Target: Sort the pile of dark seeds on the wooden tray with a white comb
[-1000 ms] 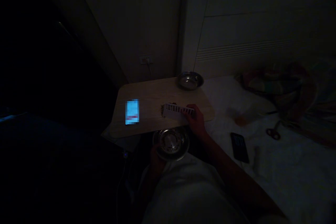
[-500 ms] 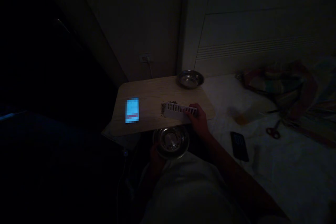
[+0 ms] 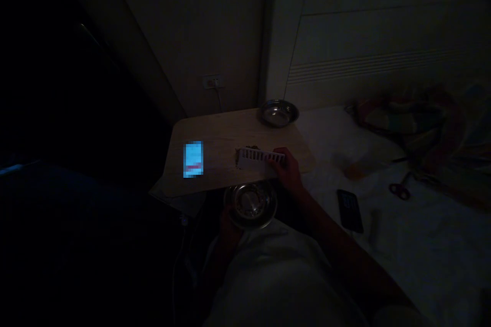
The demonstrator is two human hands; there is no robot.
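The room is very dark. My right hand (image 3: 288, 171) grips the right end of a white slotted plastic piece (image 3: 256, 158) that lies on a small wooden table (image 3: 222, 135). A little dark crumbly matter sits at the piece's far edge. My left hand (image 3: 229, 225) holds a steel bowl (image 3: 250, 205) by its lower left rim, just below the table's front edge; the bowl has something brownish in it.
A lit phone (image 3: 193, 159) lies on the table's left. A second steel bowl (image 3: 279, 112) stands at the table's back. On the white bed to the right lie a dark phone (image 3: 349, 210), red-handled scissors (image 3: 399, 187) and a crumpled colourful cloth (image 3: 414, 122).
The white slotted piece and my right hand have shifted slightly away from me on the table. The bowl in my left hand stays below the table edge.
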